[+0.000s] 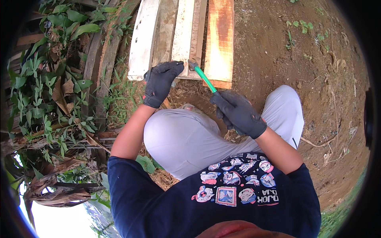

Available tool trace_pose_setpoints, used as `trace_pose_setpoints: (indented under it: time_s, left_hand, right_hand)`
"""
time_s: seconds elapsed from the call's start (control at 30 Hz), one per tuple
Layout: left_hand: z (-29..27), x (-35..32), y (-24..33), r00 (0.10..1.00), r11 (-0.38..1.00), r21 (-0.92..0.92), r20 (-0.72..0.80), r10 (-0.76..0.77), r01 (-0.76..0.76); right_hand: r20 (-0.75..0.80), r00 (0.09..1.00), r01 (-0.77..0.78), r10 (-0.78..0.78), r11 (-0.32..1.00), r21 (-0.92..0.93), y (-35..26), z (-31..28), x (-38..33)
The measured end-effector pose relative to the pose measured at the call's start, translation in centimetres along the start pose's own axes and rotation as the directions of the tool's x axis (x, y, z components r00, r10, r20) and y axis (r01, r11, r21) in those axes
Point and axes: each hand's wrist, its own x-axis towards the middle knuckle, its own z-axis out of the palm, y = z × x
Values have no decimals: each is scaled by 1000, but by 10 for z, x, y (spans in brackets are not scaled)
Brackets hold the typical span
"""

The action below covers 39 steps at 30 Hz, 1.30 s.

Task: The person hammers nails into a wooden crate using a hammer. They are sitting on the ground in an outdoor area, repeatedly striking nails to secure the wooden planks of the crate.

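Fingers of right hand wrapped around green-handled hammer; left hand fingers pressing white plank end.

Bare brown earth carries several weathered planks lying side by side, weeds alongside.

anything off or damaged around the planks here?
The weathered wooden planks lie unevenly on the dirt, ends not lined up, the pale ones with worn, patchy surfaces. The left gloved hand steadies one end; the right gloved hand holds the green-handled hammer against it.
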Motion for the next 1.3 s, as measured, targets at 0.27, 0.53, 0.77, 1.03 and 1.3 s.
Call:
trace_pose_setpoints:
  time_s: [0.27, 0.53, 0.77, 1.03, 1.3]
  left_hand:
    - [-1, -7, -7, 986, 953, 252, 25, 167, -168]
    - [-4, -6, -1, 984, 927, 330, 50, 172, -179]
    - [-2, -9, 9, 999, 966, 255, -25, -35, 40]
    - [1, -7, -8, 984, 936, 308, 4, 179, -171]
    - [3, -2, -8, 992, 974, 189, -4, 125, -122]
  right_hand:
    - [21, 1000, 7, -6, 999, -39, -3, -3, -1]
    - [38, 999, 14, -13, 999, -40, 2, -10, 2]
    - [3, 995, 101, -102, 987, -126, 10, -8, 6]
    - [-157, 900, 299, -407, 837, -458, 32, -13, 2]
    - [-26, 730, 452, -683, 510, -732, -23, -40, -26]
